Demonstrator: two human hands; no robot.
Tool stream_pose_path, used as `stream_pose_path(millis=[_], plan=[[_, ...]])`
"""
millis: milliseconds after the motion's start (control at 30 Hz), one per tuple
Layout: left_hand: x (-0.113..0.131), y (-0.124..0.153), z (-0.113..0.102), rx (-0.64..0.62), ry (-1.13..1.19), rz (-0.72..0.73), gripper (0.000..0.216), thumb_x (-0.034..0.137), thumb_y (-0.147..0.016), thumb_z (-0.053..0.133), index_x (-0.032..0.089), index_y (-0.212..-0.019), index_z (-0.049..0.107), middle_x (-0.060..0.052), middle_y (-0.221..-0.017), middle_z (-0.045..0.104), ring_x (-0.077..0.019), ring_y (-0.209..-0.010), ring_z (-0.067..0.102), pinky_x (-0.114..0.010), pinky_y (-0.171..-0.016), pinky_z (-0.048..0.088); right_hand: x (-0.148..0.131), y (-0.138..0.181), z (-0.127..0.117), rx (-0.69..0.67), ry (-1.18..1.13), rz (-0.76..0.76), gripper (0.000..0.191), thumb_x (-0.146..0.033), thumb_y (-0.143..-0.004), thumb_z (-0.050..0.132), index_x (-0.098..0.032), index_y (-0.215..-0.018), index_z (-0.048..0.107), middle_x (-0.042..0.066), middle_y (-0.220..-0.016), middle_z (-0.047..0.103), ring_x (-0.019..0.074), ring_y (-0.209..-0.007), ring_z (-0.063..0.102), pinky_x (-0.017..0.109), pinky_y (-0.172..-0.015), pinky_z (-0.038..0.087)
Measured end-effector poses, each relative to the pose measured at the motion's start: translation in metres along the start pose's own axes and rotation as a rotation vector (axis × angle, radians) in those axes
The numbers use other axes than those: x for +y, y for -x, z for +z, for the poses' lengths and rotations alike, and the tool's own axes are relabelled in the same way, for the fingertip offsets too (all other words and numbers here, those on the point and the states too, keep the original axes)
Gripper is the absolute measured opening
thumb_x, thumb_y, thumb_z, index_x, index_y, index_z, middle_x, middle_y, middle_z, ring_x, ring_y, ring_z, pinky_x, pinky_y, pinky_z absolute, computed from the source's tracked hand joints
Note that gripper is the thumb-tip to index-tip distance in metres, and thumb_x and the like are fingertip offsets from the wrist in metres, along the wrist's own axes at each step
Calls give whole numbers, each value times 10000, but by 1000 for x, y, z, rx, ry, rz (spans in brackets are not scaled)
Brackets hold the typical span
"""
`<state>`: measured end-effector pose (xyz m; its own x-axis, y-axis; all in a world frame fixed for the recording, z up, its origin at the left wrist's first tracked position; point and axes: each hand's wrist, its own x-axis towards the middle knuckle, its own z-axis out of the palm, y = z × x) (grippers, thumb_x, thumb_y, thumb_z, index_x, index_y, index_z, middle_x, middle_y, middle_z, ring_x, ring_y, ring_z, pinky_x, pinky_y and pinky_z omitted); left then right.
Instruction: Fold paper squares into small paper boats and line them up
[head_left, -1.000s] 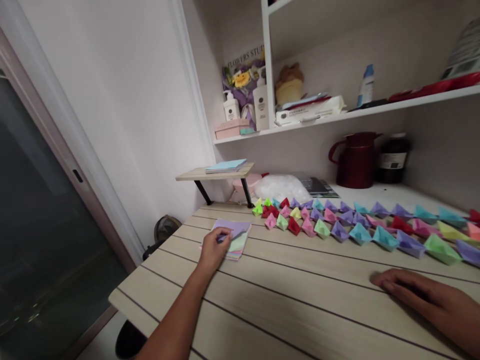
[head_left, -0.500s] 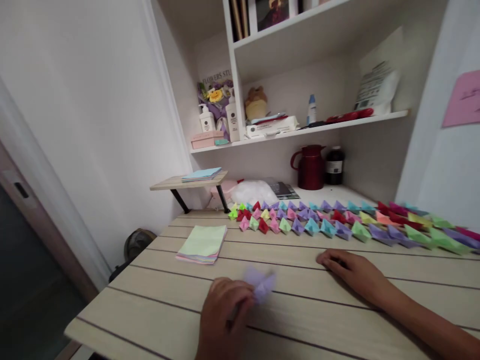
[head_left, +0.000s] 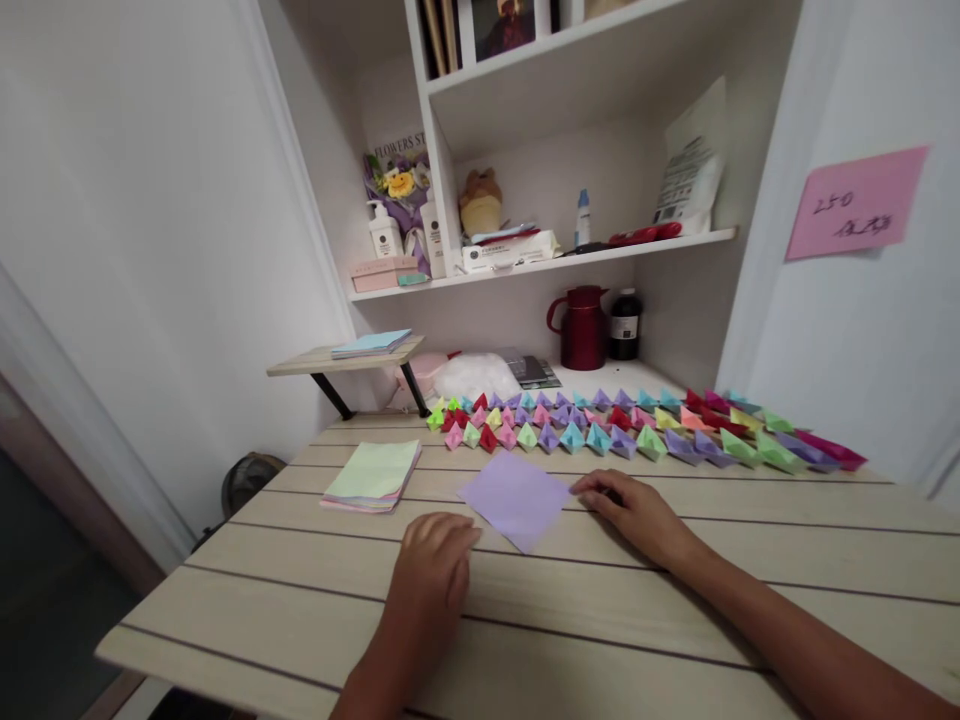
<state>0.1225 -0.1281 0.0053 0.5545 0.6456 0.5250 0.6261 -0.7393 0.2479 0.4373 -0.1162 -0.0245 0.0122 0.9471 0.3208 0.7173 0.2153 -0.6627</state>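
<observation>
A purple square of paper [head_left: 517, 497] lies flat on the wooden table, one corner toward me. Just off its lower left edge is my left hand [head_left: 435, 560], holding nothing, its fingers loosely bent and its fingertips close to the sheet. My right hand [head_left: 626, 510] rests on the table at the right corner of the paper, fingers slightly curled and fingertips at that corner; a firm grip does not show. To the left sits a stack of paper squares [head_left: 375, 473] with a light green sheet on top. Rows of folded paper boats [head_left: 572, 437] in many colours stand beyond the sheet.
A small raised stand [head_left: 300, 366] at the back left bears blue-topped paper [head_left: 373, 344]. Behind the boats are a white plastic bag [head_left: 476, 376], a red jug [head_left: 583, 328] and a dark bottle [head_left: 625, 325]. A pink note [head_left: 859, 203] hangs on the right wall.
The blurred purple piece that was at my left hand's fingers is now a flat purple square on the table. My right hand is now at its corner. The camera view has shifted right.
</observation>
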Motion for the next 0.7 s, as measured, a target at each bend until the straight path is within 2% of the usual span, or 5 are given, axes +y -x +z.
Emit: stream_pose_path(millis=[100, 233, 433, 533, 700], plan=[[5, -30, 17, -125, -131, 57, 390, 214, -849, 544, 271, -1233, 580, -80, -1380, 517, -289, -1297, 417, -544, -1095, 279, -4, 0, 1, 40, -15, -85, 244, -324, -821, 516, -241, -988, 674, 71, -1029, 638, 244, -936, 600, 394, -848, 475], [14, -53, 37, -308, -120, -60, 499, 407, -866, 540, 216, -1326, 505, -127, -1444, 439, -321, -1370, 324, -563, -1124, 218, -9, 2, -3, -59, -74, -209, 208, -322, -861, 499, -247, -940, 677, 64, -997, 660, 238, -958, 600, 393, -893, 465], [20, -30, 20, -474, 119, 3, 429, 443, -900, 476, 261, -1287, 515, -84, -1465, 417, -259, -1379, 326, -541, -1141, 181, -7, 6, -17, -81, -109, -228, 259, -368, -881, 506, -240, -1047, 659, 80, -1085, 648, 245, -1040, 581, 414, -955, 436], [21, -19, 7, -484, 252, 20, 382, 407, -860, 561, 292, -1225, 552, -54, -1440, 457, -250, -1380, 325, -538, -1148, 144, -16, 11, -21, -179, -125, -287, 297, -401, -895, 491, -253, -1091, 658, 83, -1186, 618, 248, -1120, 554, 425, -1001, 404], [16, -17, 7, -339, 342, -53, 435, 454, -869, 535, 254, -1255, 535, -92, -1440, 451, -260, -1397, 284, -511, -1136, 199, -37, 22, -22, -380, -84, -380, 333, -447, -879, 532, -300, -1157, 641, 57, -1326, 558, 259, -1250, 474, 440, -1060, 334]])
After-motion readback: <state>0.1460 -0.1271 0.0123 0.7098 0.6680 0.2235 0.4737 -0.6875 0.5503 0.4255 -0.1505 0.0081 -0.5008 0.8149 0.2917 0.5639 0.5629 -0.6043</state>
